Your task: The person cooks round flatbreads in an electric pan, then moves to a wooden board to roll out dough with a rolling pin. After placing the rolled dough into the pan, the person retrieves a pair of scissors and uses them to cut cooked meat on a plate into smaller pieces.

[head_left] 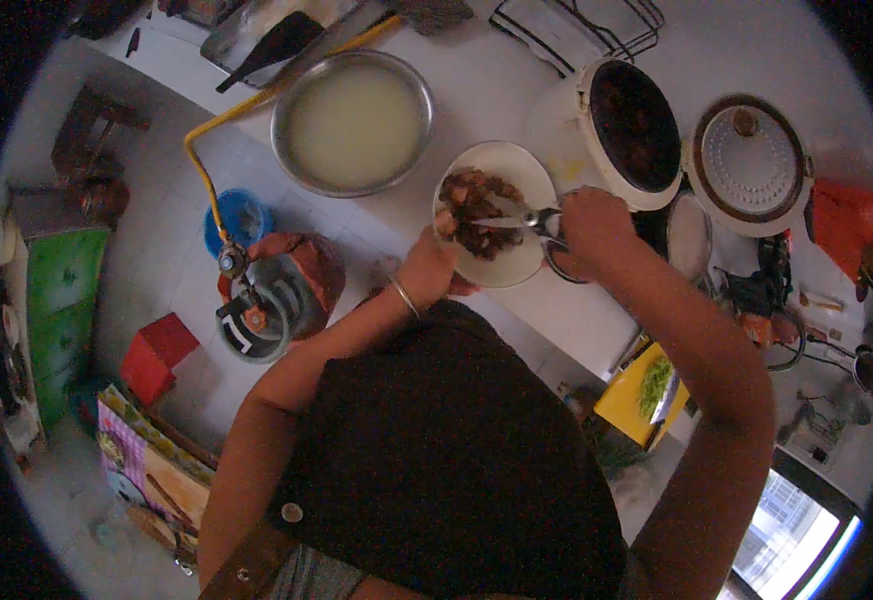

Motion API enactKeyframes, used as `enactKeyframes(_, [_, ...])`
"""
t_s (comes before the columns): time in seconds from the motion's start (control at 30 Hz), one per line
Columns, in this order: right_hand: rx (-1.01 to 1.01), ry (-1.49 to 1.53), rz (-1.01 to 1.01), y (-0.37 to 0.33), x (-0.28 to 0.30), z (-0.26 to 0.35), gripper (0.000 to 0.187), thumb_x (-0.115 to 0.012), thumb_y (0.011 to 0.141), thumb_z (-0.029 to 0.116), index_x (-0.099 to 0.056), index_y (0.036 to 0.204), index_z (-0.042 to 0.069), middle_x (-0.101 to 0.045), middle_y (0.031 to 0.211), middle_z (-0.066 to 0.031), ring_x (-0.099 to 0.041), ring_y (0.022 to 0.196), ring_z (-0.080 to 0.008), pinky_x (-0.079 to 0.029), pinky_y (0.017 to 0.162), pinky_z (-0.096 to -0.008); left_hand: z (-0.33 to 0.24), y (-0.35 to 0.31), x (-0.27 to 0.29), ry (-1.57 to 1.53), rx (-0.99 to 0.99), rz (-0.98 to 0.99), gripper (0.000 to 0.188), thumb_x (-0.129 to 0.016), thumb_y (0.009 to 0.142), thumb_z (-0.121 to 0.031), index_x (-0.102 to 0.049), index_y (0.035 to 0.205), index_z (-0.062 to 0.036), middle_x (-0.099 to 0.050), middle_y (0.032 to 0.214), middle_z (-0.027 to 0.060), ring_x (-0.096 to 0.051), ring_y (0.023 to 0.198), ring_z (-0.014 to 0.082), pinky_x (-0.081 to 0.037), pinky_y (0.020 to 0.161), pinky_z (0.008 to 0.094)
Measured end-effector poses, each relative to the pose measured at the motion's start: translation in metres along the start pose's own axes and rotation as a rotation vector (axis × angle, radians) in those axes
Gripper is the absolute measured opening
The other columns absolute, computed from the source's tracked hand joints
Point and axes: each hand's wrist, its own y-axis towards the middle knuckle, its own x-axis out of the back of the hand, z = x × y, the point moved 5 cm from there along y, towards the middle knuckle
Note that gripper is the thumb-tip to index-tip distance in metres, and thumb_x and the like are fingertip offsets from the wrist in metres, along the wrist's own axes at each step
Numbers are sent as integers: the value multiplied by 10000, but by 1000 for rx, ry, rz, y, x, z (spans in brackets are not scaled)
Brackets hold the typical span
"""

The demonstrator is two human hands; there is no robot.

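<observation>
On the white counter, a shallow white plate [524, 175] carries a heap of dark brown cooked meat pieces [483, 192]. My left hand [426, 270], with a bangle at the wrist, grips the plate's near left rim. My right hand [596, 230] is closed around the handles of a pair of kitchen scissors [518, 219]. Their metal blades point left over the plate and reach into the meat. Whether a piece lies between the blades is hard to make out.
Left of the plate, a wide metal bowl [278, 135] holds pale cloudy liquid. A white cooker [668, 193] with dark contents stands to the right, its round lid [751, 165] open beside it. A gas cylinder [274, 345] with a yellow hose [196, 150] stands on the floor. Chopped greens lie on a yellow board [624, 397].
</observation>
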Motion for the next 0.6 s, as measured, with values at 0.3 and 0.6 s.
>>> enactKeyframes(0.3, [43, -101, 258, 10, -7, -1, 193, -643, 681, 194, -660, 796, 40, -636, 780, -132, -639, 742, -288, -493, 630, -415, 12, 8, 16, -104, -78, -95, 480, -416, 846, -72, -224, 1285, -49, -504, 1123, 203, -637, 769, 336, -589, 534, 378])
enactKeyframes(0.6, [106, -195, 188, 24, -17, 21, 171, -650, 672, 236, -654, 767, 93, -640, 741, -96, -640, 708, -266, -478, 595, -381, -10, -8, 2, 123, -131, -188, 468, -467, 851, -101, -316, 1280, 11, -514, 1200, 156, -533, 1069, 282, -480, 853, 393])
